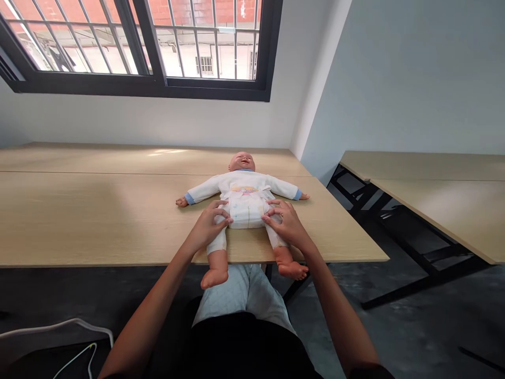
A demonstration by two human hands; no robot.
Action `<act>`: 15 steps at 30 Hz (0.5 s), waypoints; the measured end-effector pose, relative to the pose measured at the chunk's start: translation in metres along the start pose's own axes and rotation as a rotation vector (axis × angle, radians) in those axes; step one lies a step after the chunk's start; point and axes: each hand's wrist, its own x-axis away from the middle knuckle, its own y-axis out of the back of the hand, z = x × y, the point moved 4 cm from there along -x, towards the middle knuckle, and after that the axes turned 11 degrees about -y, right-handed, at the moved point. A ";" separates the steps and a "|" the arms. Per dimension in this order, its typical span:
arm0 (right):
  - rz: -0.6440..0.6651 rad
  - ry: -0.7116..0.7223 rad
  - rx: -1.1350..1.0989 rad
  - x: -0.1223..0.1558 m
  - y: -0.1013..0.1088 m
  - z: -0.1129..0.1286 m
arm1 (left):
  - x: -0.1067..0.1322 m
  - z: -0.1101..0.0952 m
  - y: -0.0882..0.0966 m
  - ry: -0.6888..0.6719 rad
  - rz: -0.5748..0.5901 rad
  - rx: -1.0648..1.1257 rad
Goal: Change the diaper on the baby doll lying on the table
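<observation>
A baby doll lies on its back on the wooden table, head toward the window and arms spread wide. It wears a white long-sleeved outfit with blue cuffs, and a white diaper sits over the clothing at its hips. At the diaper's left edge, my left hand has its thumb and fingers bent around the side. My right hand mirrors it on the right edge, fingers curled and thumb pressed on the diaper. The doll's bare feet stick out past the table's near edge. My fingertips partly cover the diaper's sides.
A second wooden table with a dark metal frame stands to the right, across a gap. Beyond the tables is a wall with a barred window. A white cable runs at the lower left.
</observation>
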 end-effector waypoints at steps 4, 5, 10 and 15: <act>-0.007 -0.010 -0.082 0.003 0.002 -0.001 | 0.004 -0.004 0.002 0.029 0.005 0.047; -0.005 -0.014 -0.138 0.005 0.004 -0.002 | 0.007 -0.005 0.003 0.046 -0.009 0.070; -0.022 -0.302 -0.607 0.002 0.026 -0.029 | 0.019 0.010 0.019 0.318 -0.253 0.424; 0.057 -0.645 -1.069 -0.032 0.022 -0.055 | -0.002 0.049 0.025 0.696 -0.530 0.962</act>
